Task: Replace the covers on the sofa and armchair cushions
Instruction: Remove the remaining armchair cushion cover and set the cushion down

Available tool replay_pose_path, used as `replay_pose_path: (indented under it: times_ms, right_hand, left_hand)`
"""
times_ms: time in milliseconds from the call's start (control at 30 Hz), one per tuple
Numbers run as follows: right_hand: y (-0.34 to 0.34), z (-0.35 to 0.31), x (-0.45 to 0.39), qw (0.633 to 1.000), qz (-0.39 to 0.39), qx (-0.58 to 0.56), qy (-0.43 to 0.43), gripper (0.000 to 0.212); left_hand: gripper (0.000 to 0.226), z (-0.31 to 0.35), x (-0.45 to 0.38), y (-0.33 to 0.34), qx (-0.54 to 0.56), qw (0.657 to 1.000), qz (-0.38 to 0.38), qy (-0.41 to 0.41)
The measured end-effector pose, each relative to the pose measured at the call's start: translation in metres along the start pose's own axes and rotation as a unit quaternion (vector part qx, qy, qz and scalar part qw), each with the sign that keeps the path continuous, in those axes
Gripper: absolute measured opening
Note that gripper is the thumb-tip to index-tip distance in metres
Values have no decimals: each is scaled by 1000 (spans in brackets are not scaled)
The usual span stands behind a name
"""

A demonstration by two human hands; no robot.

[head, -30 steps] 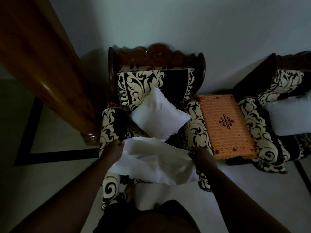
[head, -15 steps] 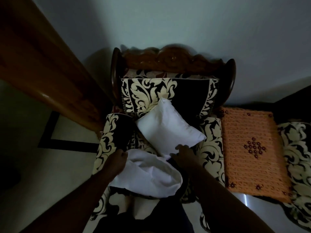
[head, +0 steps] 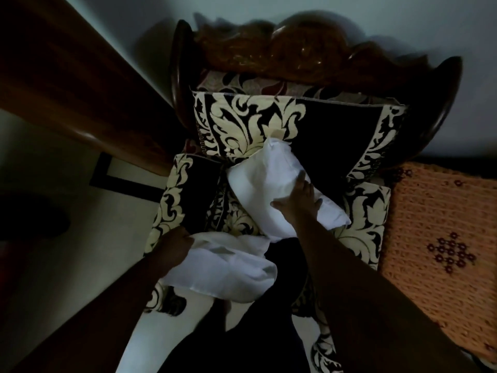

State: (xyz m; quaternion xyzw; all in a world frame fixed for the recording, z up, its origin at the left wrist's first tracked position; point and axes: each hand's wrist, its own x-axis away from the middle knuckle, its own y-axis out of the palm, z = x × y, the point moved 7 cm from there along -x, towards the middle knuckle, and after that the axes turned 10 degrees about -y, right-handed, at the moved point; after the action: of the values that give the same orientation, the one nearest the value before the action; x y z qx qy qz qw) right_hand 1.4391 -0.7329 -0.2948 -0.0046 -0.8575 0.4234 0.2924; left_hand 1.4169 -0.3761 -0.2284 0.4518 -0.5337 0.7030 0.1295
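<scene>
A bare white cushion (head: 265, 184) lies tilted on the seat of the armchair (head: 322, 130), which has a carved wooden back and black-and-cream floral covers. My right hand (head: 297, 201) lies on the cushion's near right side, fingers spread over it and thumb out to the left. My left hand (head: 174, 249) grips one edge of a loose white cover (head: 226, 267), which hangs crumpled in front of the seat. The cover's opening is hard to make out in the dim light.
An orange crocheted cloth with a dark bead motif (head: 441, 243) covers a low table right of the armchair. A wooden beam or door edge (head: 67, 84) slants across the upper left. Pale floor with a dark inlay line (head: 126, 181) lies to the left.
My right hand let go of the cover and moved forward onto the white cushion. My left hand kept its hold on the cover. The view moved closer to the armchair.
</scene>
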Motion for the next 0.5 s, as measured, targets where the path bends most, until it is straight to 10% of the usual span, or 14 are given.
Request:
replay_pose_path:
  times_ms: [167, 500]
  right_hand:
    - [8, -11, -6, 995, -15, 95, -2, 128]
    - [12, -53, 23, 971, 39, 192, -138, 44]
  left_hand:
    - [26, -2, 0, -5, 14, 1000, 8, 9]
    - [38, -20, 4, -33, -45, 994, 102, 13]
